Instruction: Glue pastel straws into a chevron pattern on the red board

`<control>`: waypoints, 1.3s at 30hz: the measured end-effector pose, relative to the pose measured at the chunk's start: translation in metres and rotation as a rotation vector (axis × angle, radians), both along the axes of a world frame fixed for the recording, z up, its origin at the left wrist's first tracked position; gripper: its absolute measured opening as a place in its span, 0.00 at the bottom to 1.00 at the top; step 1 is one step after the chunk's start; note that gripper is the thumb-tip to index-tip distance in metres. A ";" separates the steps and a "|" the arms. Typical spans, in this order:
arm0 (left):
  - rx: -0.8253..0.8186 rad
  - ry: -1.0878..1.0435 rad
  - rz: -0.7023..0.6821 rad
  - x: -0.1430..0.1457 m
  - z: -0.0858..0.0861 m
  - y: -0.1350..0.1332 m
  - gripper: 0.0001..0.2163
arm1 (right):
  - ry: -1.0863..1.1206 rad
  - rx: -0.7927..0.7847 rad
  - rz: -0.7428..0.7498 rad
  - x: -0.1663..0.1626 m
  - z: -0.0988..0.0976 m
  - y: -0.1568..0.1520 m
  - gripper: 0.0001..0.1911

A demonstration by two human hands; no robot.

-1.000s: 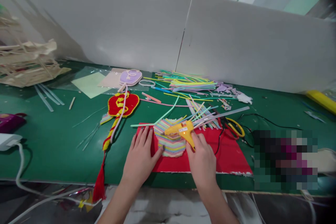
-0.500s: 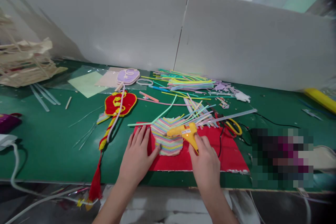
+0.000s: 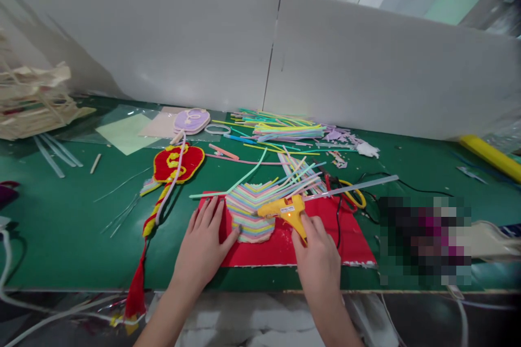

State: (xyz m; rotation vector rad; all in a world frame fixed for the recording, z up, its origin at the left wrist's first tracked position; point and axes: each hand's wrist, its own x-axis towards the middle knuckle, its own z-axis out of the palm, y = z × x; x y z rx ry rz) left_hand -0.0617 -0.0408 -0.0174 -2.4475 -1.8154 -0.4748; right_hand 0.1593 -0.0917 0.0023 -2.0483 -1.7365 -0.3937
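Note:
My right hand (image 3: 316,258) grips the handle of a yellow hot glue gun (image 3: 281,209) whose nozzle points left onto a striped pastel piece (image 3: 249,211) made of coloured strips. That piece lies on a red sheet (image 3: 321,238) on the green table (image 3: 81,238). My left hand (image 3: 201,245) lies flat on the red sheet's left edge, thumb touching the striped piece. A clear glue stick (image 3: 358,185) juts from the back of the gun toward the right.
A red and yellow ornament with a tassel (image 3: 173,165) lies to the left, a lilac one (image 3: 191,120) behind it. Loose coloured strips (image 3: 285,130) pile at the back; yellow-handled scissors (image 3: 353,193) and a black cord sit right. White boards wall the rear. Wooden frames (image 3: 28,103) stack far left.
The glue gun has shifted slightly down and right along the striped piece. The view has drifted, so everything sits a little further left. My left hand stays pressed flat.

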 end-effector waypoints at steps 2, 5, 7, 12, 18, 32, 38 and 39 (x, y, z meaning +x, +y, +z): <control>0.003 0.005 -0.001 0.000 0.000 0.000 0.30 | 0.008 0.000 0.004 0.001 0.000 -0.001 0.15; 0.006 0.008 -0.003 -0.001 -0.002 0.001 0.29 | 0.056 -0.042 -0.008 0.003 -0.001 -0.001 0.15; 0.012 0.002 -0.010 -0.003 -0.003 0.002 0.29 | 0.133 -0.079 -0.049 0.008 -0.001 0.001 0.17; 0.054 -0.077 -0.013 -0.006 -0.009 0.004 0.33 | 0.577 -0.044 -0.170 0.051 0.010 0.019 0.31; -0.034 -0.305 0.054 -0.005 0.000 0.005 0.28 | 0.645 0.019 -0.316 0.134 0.030 0.063 0.30; 0.125 -0.226 0.104 -0.036 0.024 0.033 0.15 | 0.219 -0.175 -0.475 0.151 0.007 0.101 0.28; -0.132 -0.155 -0.010 -0.027 0.040 0.057 0.12 | 0.082 -0.077 -0.486 0.150 0.015 0.094 0.34; -0.139 -0.169 0.006 -0.027 0.042 0.058 0.12 | 0.078 -0.012 -0.465 0.149 0.019 0.094 0.32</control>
